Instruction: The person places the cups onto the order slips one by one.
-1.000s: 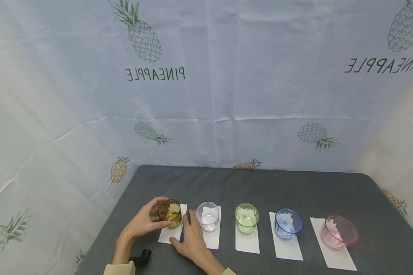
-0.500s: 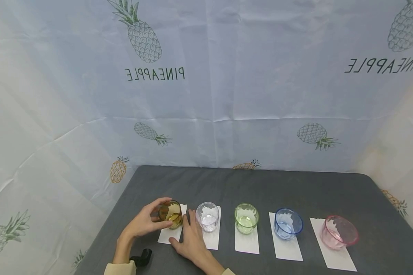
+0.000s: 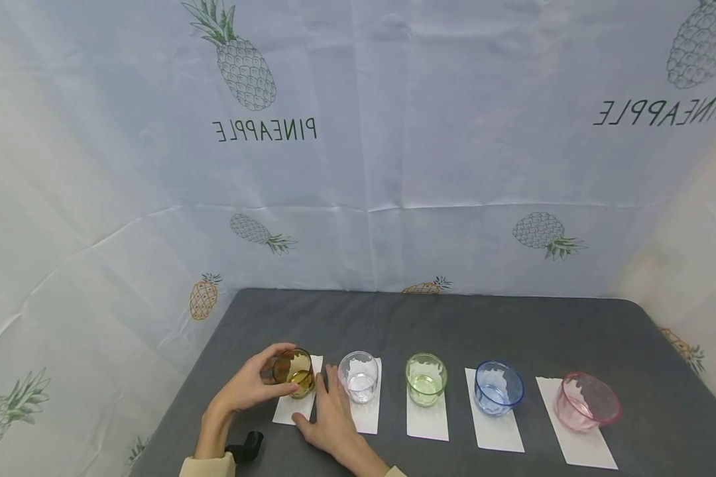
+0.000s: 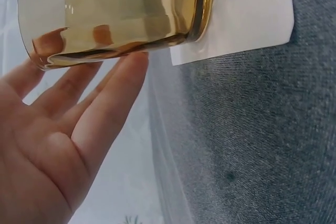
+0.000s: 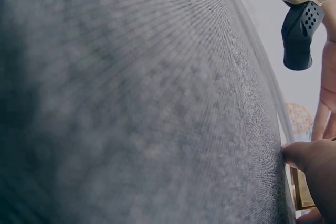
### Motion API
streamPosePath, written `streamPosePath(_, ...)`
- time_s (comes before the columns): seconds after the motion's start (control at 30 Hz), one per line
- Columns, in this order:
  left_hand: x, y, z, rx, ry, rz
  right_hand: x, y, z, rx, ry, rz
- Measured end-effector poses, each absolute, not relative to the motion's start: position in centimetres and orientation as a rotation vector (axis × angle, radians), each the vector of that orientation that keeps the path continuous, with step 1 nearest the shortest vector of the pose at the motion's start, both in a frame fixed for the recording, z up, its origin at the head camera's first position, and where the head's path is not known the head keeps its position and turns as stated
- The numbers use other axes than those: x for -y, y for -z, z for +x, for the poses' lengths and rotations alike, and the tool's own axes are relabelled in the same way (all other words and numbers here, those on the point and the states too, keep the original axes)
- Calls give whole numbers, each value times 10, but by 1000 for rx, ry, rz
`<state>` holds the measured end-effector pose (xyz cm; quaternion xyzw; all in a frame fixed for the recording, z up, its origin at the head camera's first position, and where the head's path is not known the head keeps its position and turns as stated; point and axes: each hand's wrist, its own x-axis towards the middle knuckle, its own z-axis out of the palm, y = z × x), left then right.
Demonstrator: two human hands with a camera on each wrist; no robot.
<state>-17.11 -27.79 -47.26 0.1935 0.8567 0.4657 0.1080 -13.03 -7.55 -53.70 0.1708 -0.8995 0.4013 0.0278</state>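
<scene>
An amber glass (image 3: 294,373) stands on the leftmost white paper strip (image 3: 285,412), and my left hand (image 3: 249,383) holds it, thumb at the near side and fingers around the far left side. In the left wrist view the amber glass (image 4: 121,9) is on its paper, with fingertips against its wall. My right hand (image 3: 332,416) lies low between the amber glass and a clear glass (image 3: 359,377), fingers straight and pointing away from me. Its thumb (image 5: 310,166) touches down by the strip's edge in the right wrist view.
A green glass (image 3: 426,379), a blue glass (image 3: 498,389) and a pink glass (image 3: 587,403) stand in a row to the right, on or partly on white paper strips. A grey cloth (image 3: 453,324) covers the table. A pineapple-print curtain (image 3: 358,165) hangs around it.
The head view has shifted very slightly. Both hands and all the glasses hold nearly the same places; the amber glass stays in the left hand.
</scene>
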Motion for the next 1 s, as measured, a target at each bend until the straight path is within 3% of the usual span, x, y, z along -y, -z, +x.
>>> streamPosePath(0.53, 279, 473, -170, -2497, -1385, 538, 69, 512, -117, 2797, -1293, 654)
streamPosePath(1.0, 273, 470, -161, -2707, -1256, 504, 5, 460, -77, 2765, -1029, 1053)
